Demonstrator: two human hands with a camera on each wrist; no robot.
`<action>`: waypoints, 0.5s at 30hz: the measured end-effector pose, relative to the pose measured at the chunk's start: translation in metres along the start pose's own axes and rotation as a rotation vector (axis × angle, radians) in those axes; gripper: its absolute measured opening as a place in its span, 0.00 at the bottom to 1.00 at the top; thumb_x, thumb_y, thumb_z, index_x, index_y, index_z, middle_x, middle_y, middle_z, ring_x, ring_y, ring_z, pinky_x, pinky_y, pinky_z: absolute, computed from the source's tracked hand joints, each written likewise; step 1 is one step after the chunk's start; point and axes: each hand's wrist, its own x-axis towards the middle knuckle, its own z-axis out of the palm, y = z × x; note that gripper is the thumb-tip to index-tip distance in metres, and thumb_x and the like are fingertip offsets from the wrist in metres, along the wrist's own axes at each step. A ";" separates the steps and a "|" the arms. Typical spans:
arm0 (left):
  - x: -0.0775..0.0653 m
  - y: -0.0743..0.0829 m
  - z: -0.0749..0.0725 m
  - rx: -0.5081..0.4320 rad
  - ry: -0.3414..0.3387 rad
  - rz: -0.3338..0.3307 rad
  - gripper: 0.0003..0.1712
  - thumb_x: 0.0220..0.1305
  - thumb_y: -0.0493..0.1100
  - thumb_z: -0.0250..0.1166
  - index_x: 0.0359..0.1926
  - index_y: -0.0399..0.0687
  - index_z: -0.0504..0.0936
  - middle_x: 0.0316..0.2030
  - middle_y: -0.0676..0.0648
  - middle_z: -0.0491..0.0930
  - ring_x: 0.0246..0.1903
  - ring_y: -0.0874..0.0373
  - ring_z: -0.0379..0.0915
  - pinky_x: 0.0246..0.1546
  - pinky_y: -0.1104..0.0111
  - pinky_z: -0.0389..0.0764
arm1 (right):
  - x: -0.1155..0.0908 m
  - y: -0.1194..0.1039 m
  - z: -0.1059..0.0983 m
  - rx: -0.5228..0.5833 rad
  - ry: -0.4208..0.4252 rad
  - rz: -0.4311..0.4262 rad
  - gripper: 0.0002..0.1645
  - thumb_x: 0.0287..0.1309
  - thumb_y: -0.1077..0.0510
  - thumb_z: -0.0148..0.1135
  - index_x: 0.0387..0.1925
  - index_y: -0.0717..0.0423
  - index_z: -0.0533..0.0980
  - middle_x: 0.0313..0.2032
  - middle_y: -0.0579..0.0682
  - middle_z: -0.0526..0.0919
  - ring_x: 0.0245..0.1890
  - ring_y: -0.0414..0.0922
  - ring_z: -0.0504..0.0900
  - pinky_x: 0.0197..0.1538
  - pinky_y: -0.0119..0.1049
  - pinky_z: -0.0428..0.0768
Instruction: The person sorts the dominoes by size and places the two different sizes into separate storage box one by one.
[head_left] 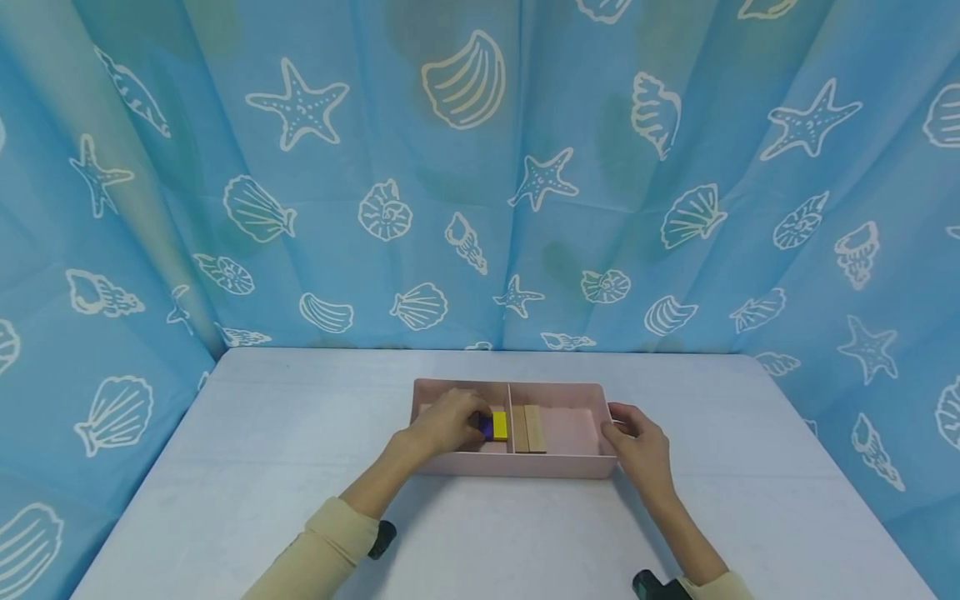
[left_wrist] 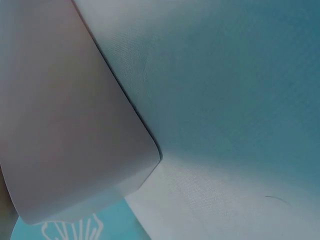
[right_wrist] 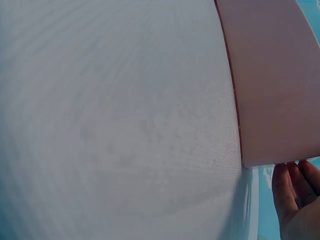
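A pink two-compartment box (head_left: 517,466) sits on the table. My left hand (head_left: 447,419) reaches into its left compartment, pinching a purple block (head_left: 486,428) that the fingers partly cover. Right beside that block lies a yellow block (head_left: 499,426), close to the divider (head_left: 511,417). Across the divider, wooden blocks (head_left: 534,428) lie against it in the right compartment. At the box's right end, my right hand (head_left: 640,437) grips the end wall by thumb and fingers. The right wrist view shows those fingers (right_wrist: 284,192) touching the wall; the left wrist view shows only the box's outer side (left_wrist: 75,110).
A white cloth covers the table (head_left: 285,417). Behind it hangs a blue curtain (head_left: 480,167) with white shell and starfish prints. A dark wrist device (head_left: 382,540) shows by the left sleeve, another (head_left: 658,586) by the right.
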 end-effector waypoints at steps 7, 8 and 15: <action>0.003 -0.001 0.003 -0.015 -0.021 0.003 0.20 0.58 0.38 0.74 0.52 0.44 0.84 0.45 0.49 0.82 0.42 0.59 0.75 0.47 0.68 0.81 | -0.001 -0.001 0.001 0.006 0.003 0.005 0.24 0.67 0.58 0.58 0.62 0.61 0.73 0.60 0.59 0.77 0.56 0.52 0.77 0.45 0.19 0.73; 0.003 -0.001 0.003 -0.012 -0.022 0.002 0.21 0.58 0.38 0.74 0.53 0.44 0.84 0.45 0.50 0.82 0.42 0.59 0.75 0.48 0.68 0.81 | -0.001 -0.001 0.001 0.006 0.004 0.004 0.24 0.67 0.58 0.58 0.62 0.61 0.73 0.60 0.59 0.77 0.56 0.52 0.77 0.45 0.18 0.73; 0.004 -0.001 0.003 -0.008 -0.021 0.007 0.22 0.58 0.38 0.74 0.54 0.44 0.83 0.47 0.50 0.82 0.43 0.59 0.74 0.49 0.67 0.80 | -0.001 -0.001 0.001 0.010 0.005 -0.005 0.23 0.67 0.59 0.58 0.62 0.61 0.73 0.59 0.59 0.78 0.56 0.53 0.78 0.44 0.17 0.73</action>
